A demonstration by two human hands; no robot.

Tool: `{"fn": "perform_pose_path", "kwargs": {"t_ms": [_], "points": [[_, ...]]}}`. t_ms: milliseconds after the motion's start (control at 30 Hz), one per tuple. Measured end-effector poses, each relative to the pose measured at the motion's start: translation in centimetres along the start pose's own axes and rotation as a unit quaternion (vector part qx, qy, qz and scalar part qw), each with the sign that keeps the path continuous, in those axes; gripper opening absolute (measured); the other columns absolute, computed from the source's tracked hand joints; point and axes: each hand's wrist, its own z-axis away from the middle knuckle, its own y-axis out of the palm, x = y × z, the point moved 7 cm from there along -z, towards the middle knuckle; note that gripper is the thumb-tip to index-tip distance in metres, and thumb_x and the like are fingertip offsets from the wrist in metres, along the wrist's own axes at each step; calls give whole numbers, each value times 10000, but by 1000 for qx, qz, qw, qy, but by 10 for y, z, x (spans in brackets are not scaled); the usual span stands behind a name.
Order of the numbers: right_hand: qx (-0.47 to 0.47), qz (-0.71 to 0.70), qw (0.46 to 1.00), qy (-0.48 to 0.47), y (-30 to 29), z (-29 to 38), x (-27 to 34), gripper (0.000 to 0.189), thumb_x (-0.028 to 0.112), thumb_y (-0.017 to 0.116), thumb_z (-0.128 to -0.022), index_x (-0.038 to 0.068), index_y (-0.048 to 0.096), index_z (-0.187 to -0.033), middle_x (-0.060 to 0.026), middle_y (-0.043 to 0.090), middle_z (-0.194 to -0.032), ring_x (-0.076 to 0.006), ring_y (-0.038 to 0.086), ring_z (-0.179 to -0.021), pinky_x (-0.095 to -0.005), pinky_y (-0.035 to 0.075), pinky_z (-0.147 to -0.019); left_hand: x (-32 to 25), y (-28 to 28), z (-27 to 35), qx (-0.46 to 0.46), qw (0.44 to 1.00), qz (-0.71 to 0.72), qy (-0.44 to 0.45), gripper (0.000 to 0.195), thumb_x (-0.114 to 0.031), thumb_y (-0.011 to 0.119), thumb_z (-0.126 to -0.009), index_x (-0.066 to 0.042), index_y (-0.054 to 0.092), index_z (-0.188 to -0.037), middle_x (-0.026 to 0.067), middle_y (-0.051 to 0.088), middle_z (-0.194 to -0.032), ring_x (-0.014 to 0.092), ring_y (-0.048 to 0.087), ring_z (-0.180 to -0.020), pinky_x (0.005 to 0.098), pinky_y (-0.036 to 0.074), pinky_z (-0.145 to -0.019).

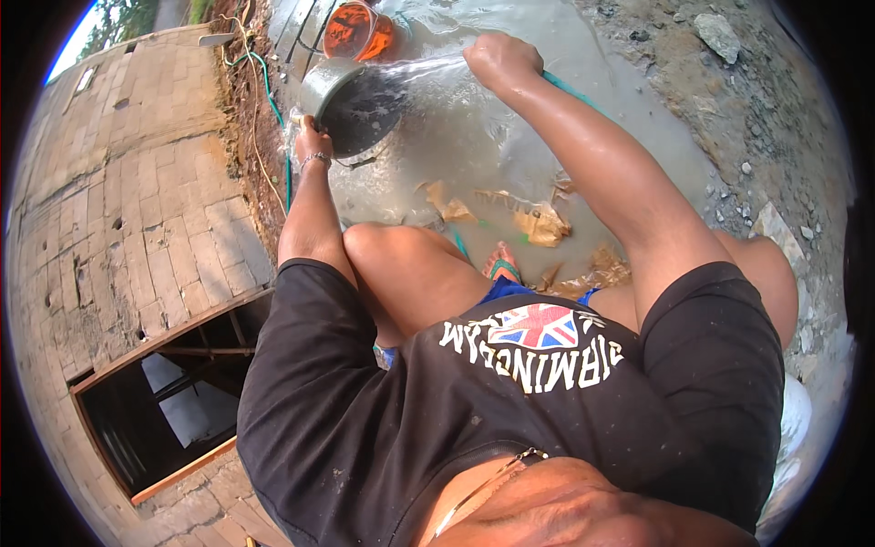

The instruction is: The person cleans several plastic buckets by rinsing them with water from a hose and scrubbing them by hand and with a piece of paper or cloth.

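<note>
My left hand grips the rim of a dark bucket, which is tilted on its side with its mouth towards the right. My right hand is closed around a green hose. A spray of water runs from that fist into the bucket's mouth, and the hose end is hidden by my fingers. Water wets the inside of the bucket, and its wire handle hangs at the lower side. Just beyond the bucket stands an orange bucket with a clear rim.
Murky water covers the ground, with torn brown paper near my sandalled foot. A block wall with a framed opening rises at the left; a green hose and a cord run along its base. Rocky, muddy ground lies at the right.
</note>
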Motion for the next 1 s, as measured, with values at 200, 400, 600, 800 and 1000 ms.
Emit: {"fn": "perform_pose_path", "kwargs": {"t_ms": [200, 400, 600, 800, 1000], "points": [[-7, 91, 994, -56, 7, 5, 12, 334, 340, 481, -924, 145, 743, -990, -76, 722, -991, -285, 695, -922, -437, 556, -729, 7, 29, 8, 91, 996, -2, -15, 402, -168, 700, -810, -122, 510, -1161, 218, 658, -1070, 388, 629, -1034, 453, 492, -861], [50, 117, 983, -135, 35, 28, 41, 312, 350, 511, -929, 151, 748, -973, -74, 728, -983, -285, 702, -905, -436, 562, -723, 57, 47, 28, 175, 983, -24, -52, 484, -208, 746, -806, -130, 532, -1233, 209, 658, -1117, 367, 628, -1069, 427, 490, -904], [49, 128, 976, -168, 51, 32, 43, 308, 349, 507, -923, 162, 748, -965, -82, 728, -978, -292, 705, -900, -436, 564, -725, 53, 64, 35, 210, 974, -31, -74, 498, -203, 766, -792, -155, 549, -1237, 208, 652, -1146, 354, 622, -1101, 419, 494, -914], [58, 119, 974, -182, 60, 35, 45, 319, 354, 505, -917, 150, 745, -966, -93, 726, -979, -306, 701, -904, -443, 562, -740, 77, 76, 34, 204, 976, -12, -70, 535, -194, 768, -779, -152, 547, -1265, 213, 643, -1174, 352, 617, -1116, 406, 491, -938], [67, 116, 973, -186, 68, 40, 51, 320, 359, 513, -914, 147, 746, -967, -101, 725, -976, -310, 701, -900, -441, 560, -753, 92, 75, 34, 218, 973, 12, -72, 569, -248, 775, -766, -118, 559, -1275, 199, 651, -1179, 323, 626, -1109, 396, 489, -933]]}}
